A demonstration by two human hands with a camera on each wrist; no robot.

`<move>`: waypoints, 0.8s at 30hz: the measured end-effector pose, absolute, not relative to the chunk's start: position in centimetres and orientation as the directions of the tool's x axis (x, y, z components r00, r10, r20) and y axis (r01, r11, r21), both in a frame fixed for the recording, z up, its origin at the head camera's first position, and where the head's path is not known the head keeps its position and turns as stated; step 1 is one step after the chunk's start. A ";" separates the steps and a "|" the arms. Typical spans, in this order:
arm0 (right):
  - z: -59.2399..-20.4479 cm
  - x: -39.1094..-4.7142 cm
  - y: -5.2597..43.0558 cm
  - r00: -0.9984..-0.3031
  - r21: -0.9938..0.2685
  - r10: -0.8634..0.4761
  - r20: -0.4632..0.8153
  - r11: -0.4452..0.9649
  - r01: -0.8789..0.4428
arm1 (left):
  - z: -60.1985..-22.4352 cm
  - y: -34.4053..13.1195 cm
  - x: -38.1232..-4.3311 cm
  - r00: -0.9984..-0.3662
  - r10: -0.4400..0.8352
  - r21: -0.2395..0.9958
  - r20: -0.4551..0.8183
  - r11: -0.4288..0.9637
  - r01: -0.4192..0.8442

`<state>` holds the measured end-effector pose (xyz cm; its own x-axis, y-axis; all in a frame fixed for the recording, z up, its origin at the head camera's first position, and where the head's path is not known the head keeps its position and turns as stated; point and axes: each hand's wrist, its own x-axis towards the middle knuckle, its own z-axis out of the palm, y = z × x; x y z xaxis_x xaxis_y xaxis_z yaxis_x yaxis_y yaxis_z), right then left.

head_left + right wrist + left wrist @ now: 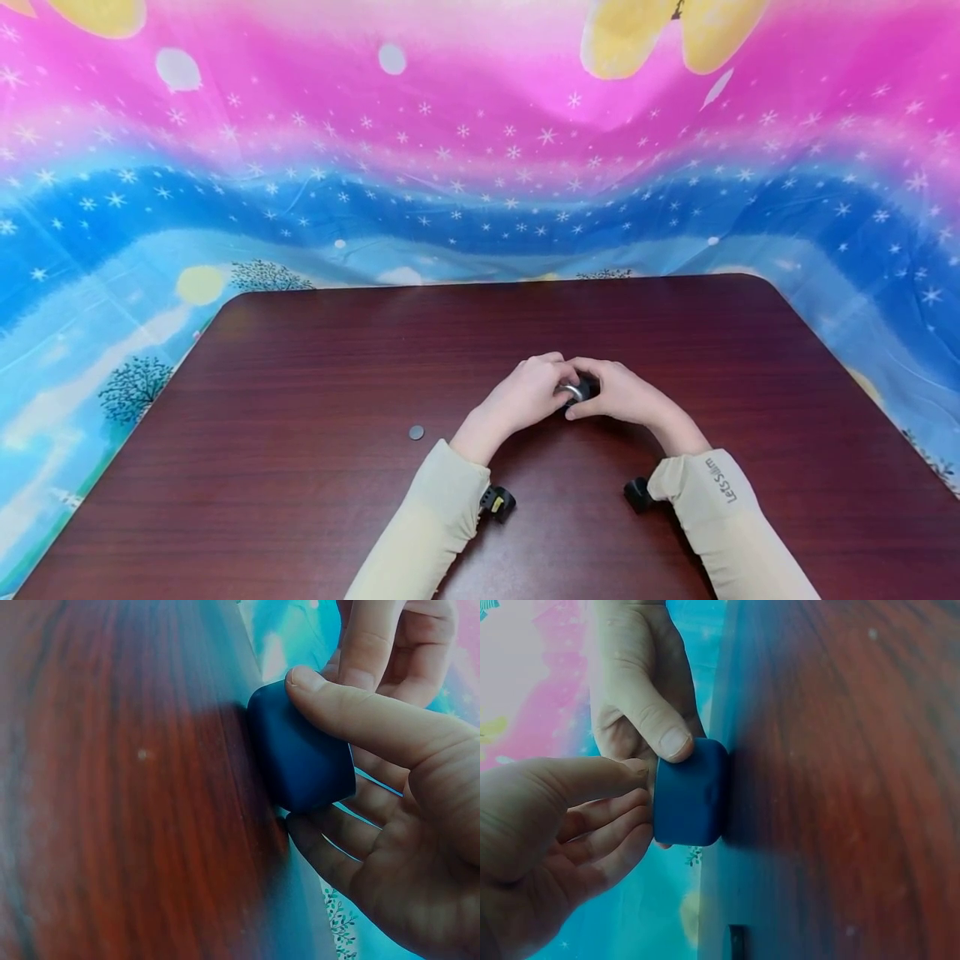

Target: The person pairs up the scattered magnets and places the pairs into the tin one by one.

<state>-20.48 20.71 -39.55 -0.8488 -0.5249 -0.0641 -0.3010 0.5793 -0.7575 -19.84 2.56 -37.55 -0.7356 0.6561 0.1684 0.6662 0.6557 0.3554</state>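
Observation:
A small dark rounded box, blue-tinted in the wrist views, stands on the table between the two hands. My right hand grips its sides, thumb on one face and fingers round the other. The left hand bends in over the top, its thumb and fingertips at the upper rim in the left wrist view. A silvery curved edge shows by the left fingertips in the head view. Whether those fingertips pinch anything is hidden. To the left of the hands, a small grey disc lies flat.
The dark red-brown wooden table has rounded far corners. Behind it hangs a pink and blue patterned cloth. Black wrist cameras stick out from under both cuffs. A small dark object is cut off at the bottom of the left wrist view.

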 end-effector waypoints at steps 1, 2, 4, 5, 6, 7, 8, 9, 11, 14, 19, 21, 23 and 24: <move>-39.5 -20.5 20.7 -0.849 -0.758 -0.524 -0.065 0.580 -0.300 | -37.5 2.5 -19.8 -0.738 0.654 0.352 0.166 0.660 0.663; -39.5 -20.5 20.7 -0.850 -0.756 -0.523 -0.065 0.581 -0.300 | -37.5 2.4 -19.8 -0.742 0.650 0.352 0.163 0.664 0.660; -39.5 -20.4 20.6 -0.853 -0.751 -0.517 -0.067 0.589 -0.299 | -37.4 2.2 -19.8 -0.749 0.644 0.347 0.155 0.674 0.652; -39.5 -20.4 20.6 -0.854 -0.749 -0.515 -0.069 0.593 -0.297 | -37.4 2.1 -19.8 -0.752 0.642 0.343 0.150 0.679 0.649; -39.5 -20.4 20.5 -0.856 -0.745 -0.513 -0.072 0.598 -0.296 | -37.4 2.1 -19.8 -0.754 0.640 0.339 0.147 0.684 0.646; -39.5 -20.4 20.5 -0.857 -0.743 -0.511 -0.073 0.601 -0.295 | -37.4 2.0 -19.8 -0.757 0.638 0.336 0.143 0.688 0.643; -39.5 -20.4 20.5 -0.856 -0.740 -0.511 -0.075 0.604 -0.296 | -37.3 1.9 -19.7 -0.759 0.635 0.337 0.141 0.690 0.640; -39.5 -20.3 20.4 -0.856 -0.736 -0.511 -0.075 0.608 -0.298 | -37.3 1.8 -19.7 -0.760 0.634 0.332 0.142 0.693 0.640; -39.5 -20.3 20.4 -0.857 -0.729 -0.511 -0.073 0.614 -0.304 | -37.3 1.6 -19.6 -0.759 0.635 0.323 0.148 0.694 0.643; -39.4 -20.3 20.4 -0.857 -0.715 -0.511 -0.064 0.623 -0.318 | -37.2 1.2 -19.6 -0.755 0.636 0.302 0.162 0.696 0.651; -39.4 -20.3 20.4 -0.855 -0.698 -0.516 -0.051 0.631 -0.338 | -37.3 0.1 -19.5 -0.765 0.625 0.297 0.154 0.709 0.639; -39.4 -20.3 20.4 -0.855 -0.691 -0.517 -0.050 0.636 -0.344 | -37.3 -0.5 -19.5 -0.775 0.616 0.312 0.141 0.715 0.625; -39.4 -20.2 20.3 -0.856 -0.678 -0.515 -0.048 0.646 -0.351 | -37.3 -1.1 -19.5 -0.782 0.608 0.321 0.135 0.720 0.615; -39.4 -20.2 20.3 -0.856 -0.672 -0.515 -0.047 0.650 -0.354 | -37.3 -1.4 -19.5 -0.785 0.605 0.327 0.132 0.721 0.610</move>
<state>-20.20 20.32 -39.39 -0.8560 -0.5148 -0.0473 -0.3538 0.6501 -0.6724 -19.46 -1.37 -37.29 -0.7854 0.6048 0.1317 0.6104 0.7215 0.3270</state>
